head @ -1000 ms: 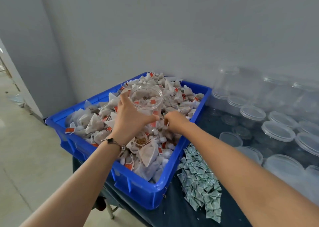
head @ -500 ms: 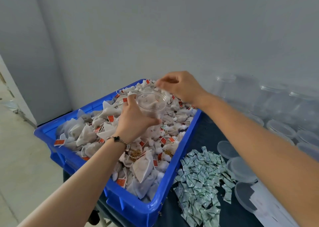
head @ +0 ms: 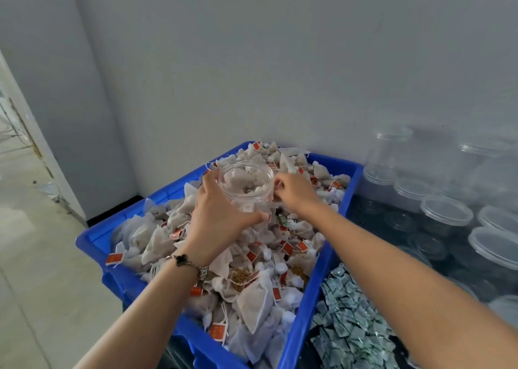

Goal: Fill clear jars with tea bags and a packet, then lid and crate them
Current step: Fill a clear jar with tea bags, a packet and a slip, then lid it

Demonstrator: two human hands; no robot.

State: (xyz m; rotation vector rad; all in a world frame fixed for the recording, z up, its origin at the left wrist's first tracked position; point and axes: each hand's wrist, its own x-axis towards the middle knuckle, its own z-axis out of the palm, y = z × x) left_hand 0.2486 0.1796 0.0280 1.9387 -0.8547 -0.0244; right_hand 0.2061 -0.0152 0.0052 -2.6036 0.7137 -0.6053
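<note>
At the frame centre, our left hand (head: 217,217) is gripping the clear jar (head: 246,185) over the blue crate (head: 319,293); our right hand (head: 294,192) is pinching tea bags (head: 252,304) beside the jar's rim.

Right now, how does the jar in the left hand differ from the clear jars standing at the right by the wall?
The held jar is gripped by the left hand above the blue crate; the jars by the wall stand on the dark table.
The held jar already has tea bags inside; the jars by the wall look empty.
Both are clear plastic, and the held jar has no lid.
</note>
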